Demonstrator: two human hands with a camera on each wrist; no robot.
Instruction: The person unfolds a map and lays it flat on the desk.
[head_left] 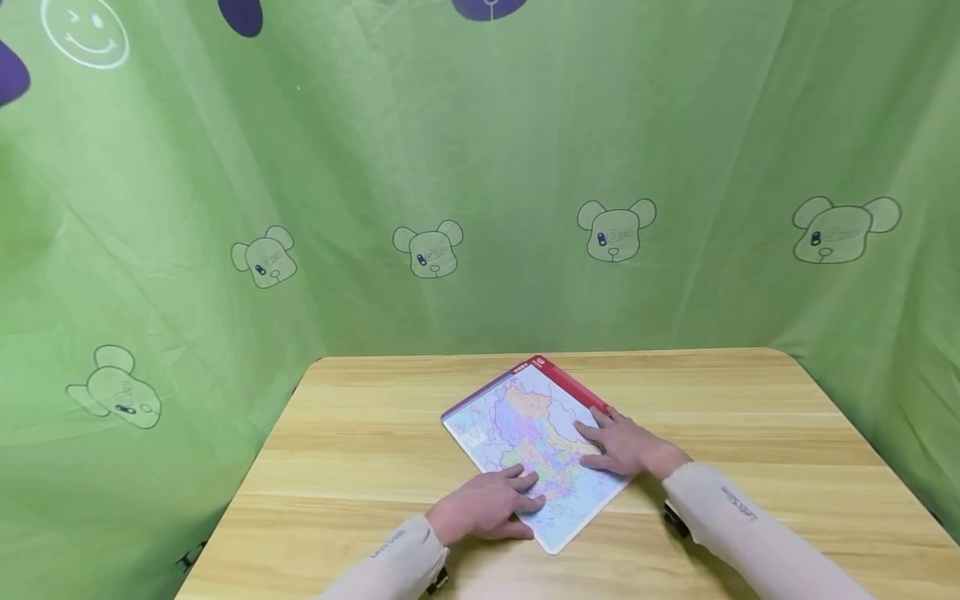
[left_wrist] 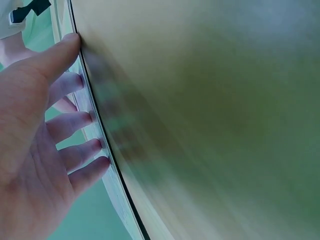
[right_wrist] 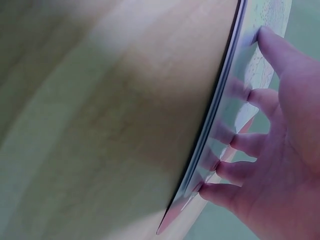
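A map sheet [head_left: 525, 417] with a glossy face, a red strip along one side and a purple strip along another lies turned at an angle on the wooden table. My left hand [head_left: 487, 504] rests on its near left edge, fingers spread and fingertips touching the printed surface. On the right edge lies my right hand [head_left: 626, 446], its fingers also spread over the map. The left wrist view catches the left thumb [left_wrist: 62, 55] right at the thin dark edge. In the right wrist view, the fingertips press on the shiny face, above an edge of thin layers.
The wooden table [head_left: 360, 433] has rounded far corners and extends to both sides of the map. A green curtain [head_left: 495, 150] with bear-head outlines stands behind it and at the sides. Light sleeves [head_left: 757, 525] cover both forearms, with a dark strap piece [head_left: 675, 518] at the right wrist.
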